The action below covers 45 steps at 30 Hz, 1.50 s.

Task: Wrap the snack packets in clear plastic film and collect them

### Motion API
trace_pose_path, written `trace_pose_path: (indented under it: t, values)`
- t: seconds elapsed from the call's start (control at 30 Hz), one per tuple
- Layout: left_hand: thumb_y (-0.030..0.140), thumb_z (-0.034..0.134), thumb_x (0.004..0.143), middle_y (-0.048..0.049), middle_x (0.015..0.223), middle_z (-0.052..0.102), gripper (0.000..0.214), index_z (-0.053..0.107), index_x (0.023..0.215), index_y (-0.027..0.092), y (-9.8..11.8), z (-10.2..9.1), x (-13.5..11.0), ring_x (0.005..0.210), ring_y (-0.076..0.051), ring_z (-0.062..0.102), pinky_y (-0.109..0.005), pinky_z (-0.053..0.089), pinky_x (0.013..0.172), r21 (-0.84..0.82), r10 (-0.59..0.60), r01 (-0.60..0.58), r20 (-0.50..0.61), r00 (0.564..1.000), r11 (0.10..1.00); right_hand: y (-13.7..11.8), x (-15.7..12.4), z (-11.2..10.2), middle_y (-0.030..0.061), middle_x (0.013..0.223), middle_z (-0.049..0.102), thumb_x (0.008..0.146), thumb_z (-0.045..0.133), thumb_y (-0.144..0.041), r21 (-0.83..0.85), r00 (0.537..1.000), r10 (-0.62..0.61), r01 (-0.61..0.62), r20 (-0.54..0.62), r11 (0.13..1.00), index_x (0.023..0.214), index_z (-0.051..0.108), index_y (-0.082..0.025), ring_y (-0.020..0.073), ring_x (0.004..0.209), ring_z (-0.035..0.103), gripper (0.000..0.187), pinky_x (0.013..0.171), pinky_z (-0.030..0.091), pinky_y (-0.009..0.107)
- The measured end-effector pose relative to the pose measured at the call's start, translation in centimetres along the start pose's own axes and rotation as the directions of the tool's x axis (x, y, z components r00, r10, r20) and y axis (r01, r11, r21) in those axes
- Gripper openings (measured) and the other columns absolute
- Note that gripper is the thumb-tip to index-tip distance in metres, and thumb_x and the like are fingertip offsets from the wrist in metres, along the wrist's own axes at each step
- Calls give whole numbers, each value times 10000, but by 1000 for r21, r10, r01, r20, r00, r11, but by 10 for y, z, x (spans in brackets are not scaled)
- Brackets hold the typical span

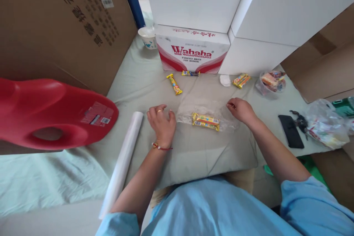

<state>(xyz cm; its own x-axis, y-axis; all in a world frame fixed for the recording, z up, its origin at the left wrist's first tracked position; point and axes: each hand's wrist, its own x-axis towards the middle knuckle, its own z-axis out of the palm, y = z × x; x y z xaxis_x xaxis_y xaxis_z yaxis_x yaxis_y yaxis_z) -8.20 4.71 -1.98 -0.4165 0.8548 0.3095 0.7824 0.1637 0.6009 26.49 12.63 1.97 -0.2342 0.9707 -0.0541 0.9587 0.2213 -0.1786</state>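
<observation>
Two yellow-wrapped snack sticks lie side by side on a sheet of clear plastic film in front of me. My left hand rests at the film's left edge, its fingers loosely bent and the thumb apart from them. At the film's upper right, my right hand has thumb and fingertips pinched together on what looks like its edge; the thin film is hard to make out there. Farther back lie a single yellow snack stick, a blue-and-yellow one and a yellow packet.
A white plastic roll and a red jug are at left. Behind stand a Wahaha box, white boxes and a paper cup. At right are a clear tub, a black phone and a plastic bag.
</observation>
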Motion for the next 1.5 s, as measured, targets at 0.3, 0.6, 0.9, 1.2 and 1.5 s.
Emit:
trace_pose_path:
  t: [0.3, 0.6, 0.9, 1.2, 1.5]
  values:
    - [183, 512, 1019, -67, 1330, 751, 399, 713, 1340, 310, 62, 0, -48, 1250, -304, 593, -486, 411, 985, -179, 571, -547, 370, 733, 818, -58, 68, 28, 161, 1145, 754, 868, 763, -268, 150, 982, -146, 128, 117, 980, 1451, 612, -76, 267, 1054, 657, 633, 979, 474, 351]
    - [217, 538, 1040, -53, 1351, 754, 325, 730, 1297, 275, 61, 21, -53, 1090, -288, 625, -489, 421, 879, -114, 564, -573, 410, 717, 811, -56, 53, 11, 45, 896, 662, 910, 666, -294, 414, 967, -255, 234, -6, 880, 919, 743, -167, 147, 746, 593, 148, 736, 459, 259]
    - [92, 588, 893, -55, 1224, 804, 313, 827, 1011, 256, 42, 27, -48, 1038, -270, 651, -459, 495, 918, -279, 482, -406, 310, 819, 870, -81, -41, 23, 57, 975, 630, 1090, 436, -269, 71, 852, -514, 509, 95, 858, 1354, 693, -270, 176, 766, 516, 369, 657, 324, 269]
    - [370, 361, 1054, -162, 1252, 740, 416, 724, 1136, 183, 8, 37, 11, 1303, -302, 605, -518, 402, 1190, -261, -203, 232, 131, 970, 937, -96, -51, 28, 77, 1083, 623, 1084, 413, -172, -39, 858, -484, 497, 170, 867, 1523, 591, -387, 215, 872, 520, 520, 714, 336, 295]
    - [343, 771, 758, -184, 1454, 616, 181, 686, 841, 206, 23, 37, 2, 1508, -417, 423, -593, 343, 1234, -106, 22, 21, 388, 921, 994, -95, -52, 33, 87, 1096, 620, 1084, 425, -176, -26, 855, -495, 504, 154, 863, 1424, 680, -350, 229, 904, 508, 460, 771, 360, 311]
